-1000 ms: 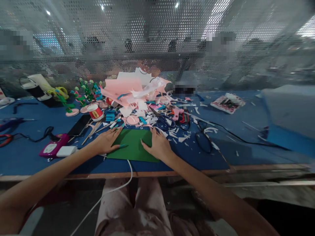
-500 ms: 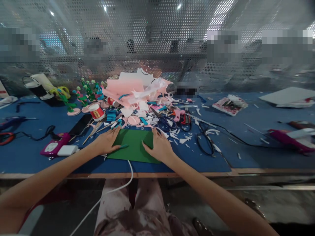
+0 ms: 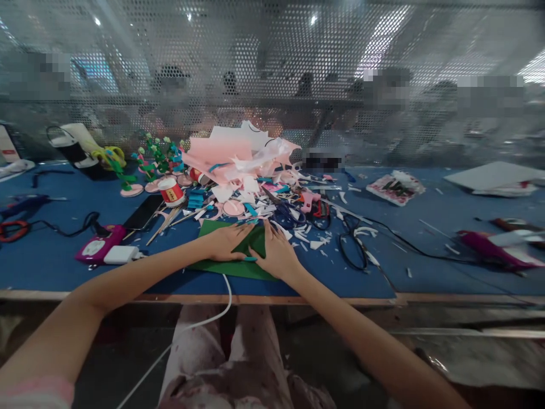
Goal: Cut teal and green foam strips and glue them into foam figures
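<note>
Perforated metal panelling (image 3: 255, 62) stands behind a long blue tabletop (image 3: 315, 278). On it, a big heap of pink and white paper (image 3: 225, 149) rises beyond the work. Nearer the person, close to the front edge, lies a green sheet (image 3: 238, 268), flat and in much the same place as a second ago. What has changed is the left hand (image 3: 223, 244): it has slid from the sheet's left end to just beside the right hand (image 3: 277, 250), which has hardly moved. Both are spread palm-down on the sheet, gripping nothing; whether their thumbs touch, I cannot tell. So they now seem to bear on one patch, leaving the left end free. Smaller things follow: a dark phone (image 3: 145, 212), a red-and-white cup (image 3: 171, 193), white scraps (image 3: 317, 244).
</note>
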Tool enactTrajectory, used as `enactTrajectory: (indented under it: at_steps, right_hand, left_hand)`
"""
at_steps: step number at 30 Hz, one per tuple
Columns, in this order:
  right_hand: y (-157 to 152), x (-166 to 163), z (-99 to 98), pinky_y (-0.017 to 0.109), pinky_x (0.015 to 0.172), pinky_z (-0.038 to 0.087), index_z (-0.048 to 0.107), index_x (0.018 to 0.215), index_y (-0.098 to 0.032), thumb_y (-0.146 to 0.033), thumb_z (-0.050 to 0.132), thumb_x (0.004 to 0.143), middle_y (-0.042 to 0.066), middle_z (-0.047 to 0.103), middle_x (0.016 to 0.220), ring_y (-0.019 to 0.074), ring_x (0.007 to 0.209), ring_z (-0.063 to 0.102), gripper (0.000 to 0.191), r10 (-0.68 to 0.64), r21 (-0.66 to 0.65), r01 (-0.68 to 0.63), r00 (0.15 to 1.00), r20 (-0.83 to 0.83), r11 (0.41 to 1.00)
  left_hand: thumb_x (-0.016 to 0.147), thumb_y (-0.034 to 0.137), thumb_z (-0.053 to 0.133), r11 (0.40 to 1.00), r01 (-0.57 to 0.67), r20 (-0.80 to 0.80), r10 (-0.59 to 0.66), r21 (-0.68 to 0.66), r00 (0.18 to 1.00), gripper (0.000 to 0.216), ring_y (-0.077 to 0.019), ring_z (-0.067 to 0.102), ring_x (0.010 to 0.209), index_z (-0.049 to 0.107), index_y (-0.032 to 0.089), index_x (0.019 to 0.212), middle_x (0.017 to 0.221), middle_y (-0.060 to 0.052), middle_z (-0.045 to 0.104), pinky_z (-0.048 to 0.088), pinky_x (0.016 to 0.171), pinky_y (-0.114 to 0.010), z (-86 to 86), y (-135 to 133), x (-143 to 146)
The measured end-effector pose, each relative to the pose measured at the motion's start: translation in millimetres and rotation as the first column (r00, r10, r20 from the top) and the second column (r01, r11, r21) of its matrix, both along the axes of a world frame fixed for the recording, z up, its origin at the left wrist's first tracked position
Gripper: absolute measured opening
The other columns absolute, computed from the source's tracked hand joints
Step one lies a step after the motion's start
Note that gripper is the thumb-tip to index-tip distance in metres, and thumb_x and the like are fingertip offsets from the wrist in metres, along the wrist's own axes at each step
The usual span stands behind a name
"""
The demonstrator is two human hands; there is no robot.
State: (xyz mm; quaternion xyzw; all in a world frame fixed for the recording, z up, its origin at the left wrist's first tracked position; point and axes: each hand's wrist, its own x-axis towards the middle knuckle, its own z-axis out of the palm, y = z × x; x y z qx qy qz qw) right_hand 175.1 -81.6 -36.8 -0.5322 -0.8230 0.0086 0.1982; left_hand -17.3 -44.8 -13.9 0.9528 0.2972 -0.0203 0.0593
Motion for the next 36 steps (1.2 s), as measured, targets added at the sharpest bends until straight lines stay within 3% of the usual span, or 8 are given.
enactTrajectory:
  at_steps: [5, 13, 26, 30, 34, 36]
  right_hand:
    - [-1, 0, 3.9, 0.047, 0.107, 0.028, 0.018, 0.139, 0.006, -0.047, 0.043, 0.080, 0.027, 0.039, 0.137, 0.0312, 0.129, 0.037, 0.083, 0.020, -0.029, -0.020, 1.000, 0.006, 0.999]
    - [-1, -2, 5.3, 0.045, 0.105, 0.031, 0.020, 0.138, 0.007, -0.051, 0.044, 0.079, 0.028, 0.043, 0.134, 0.0315, 0.124, 0.044, 0.086, -0.034, -0.016, 0.035, 0.999, 0.017, 0.999]
    - [-1, -1, 3.4, 0.045, 0.103, 0.034, 0.018, 0.139, 0.007, -0.055, 0.043, 0.079, 0.027, 0.048, 0.129, 0.0325, 0.123, 0.044, 0.089, -0.045, 0.006, 0.045, 0.999, 0.001, 0.999]
    - [-1, -3, 3.1, 0.044, 0.106, 0.030, 0.021, 0.135, 0.012, -0.055, 0.042, 0.079, 0.030, 0.049, 0.127, 0.0321, 0.123, 0.045, 0.090, -0.058, 0.016, 0.057, 0.998, 0.029, 0.998]
    - [1, -2, 0.7, 0.048, 0.107, 0.028, 0.024, 0.135, 0.011, -0.052, 0.041, 0.080, 0.031, 0.048, 0.128, 0.0332, 0.124, 0.044, 0.085, -0.034, 0.038, 0.034, 0.999, 0.016, 0.999]
    - [0, 0, 0.8, 0.047, 0.107, 0.028, 0.024, 0.135, 0.009, -0.050, 0.041, 0.081, 0.030, 0.042, 0.134, 0.0332, 0.128, 0.038, 0.083, -0.020, 0.046, 0.021, 0.999, -0.030, 0.999]
  left_hand:
    - [0.079, 0.060, 0.045, 0.995, -0.081, 0.028, 0.082, -0.053, 0.996, 0.096, -0.0335, 0.022, 0.137, 0.000, 0.006, 0.143, 0.148, -0.025, 0.017, 0.026, 0.108, -0.043, -2.4, -2, -6]
    - [0.079, 0.055, 0.049, 0.987, -0.134, -0.011, 0.133, -0.084, 0.991, 0.093, -0.0299, 0.021, 0.138, 0.004, 0.004, 0.143, 0.149, -0.023, 0.016, 0.026, 0.108, -0.039, 8.3, -8, -13]
    - [0.083, 0.053, 0.043, 0.948, -0.315, -0.115, 0.318, 0.042, 0.941, 0.087, -0.0266, 0.024, 0.137, 0.001, 0.005, 0.142, 0.148, -0.024, 0.016, 0.028, 0.106, -0.034, 11.5, -23, -72]
    - [0.085, 0.053, 0.039, 0.932, -0.342, -0.098, 0.354, 0.119, 0.930, 0.082, -0.0269, 0.032, 0.134, 0.002, 0.008, 0.143, 0.146, -0.023, 0.026, 0.032, 0.103, -0.036, 12.8, -26, -80]
    - [0.082, 0.054, 0.046, 0.920, -0.340, -0.081, 0.360, 0.195, 0.929, 0.086, -0.0287, 0.047, 0.121, 0.008, 0.007, 0.143, 0.131, -0.022, 0.048, 0.036, 0.097, -0.035, 20.3, -18, -68]
    - [0.080, 0.054, 0.050, 0.916, -0.329, -0.064, 0.351, 0.230, 0.934, 0.087, -0.0302, 0.047, 0.119, 0.012, 0.006, 0.142, 0.128, -0.022, 0.050, 0.035, 0.097, -0.037, 24.6, -10, -60]
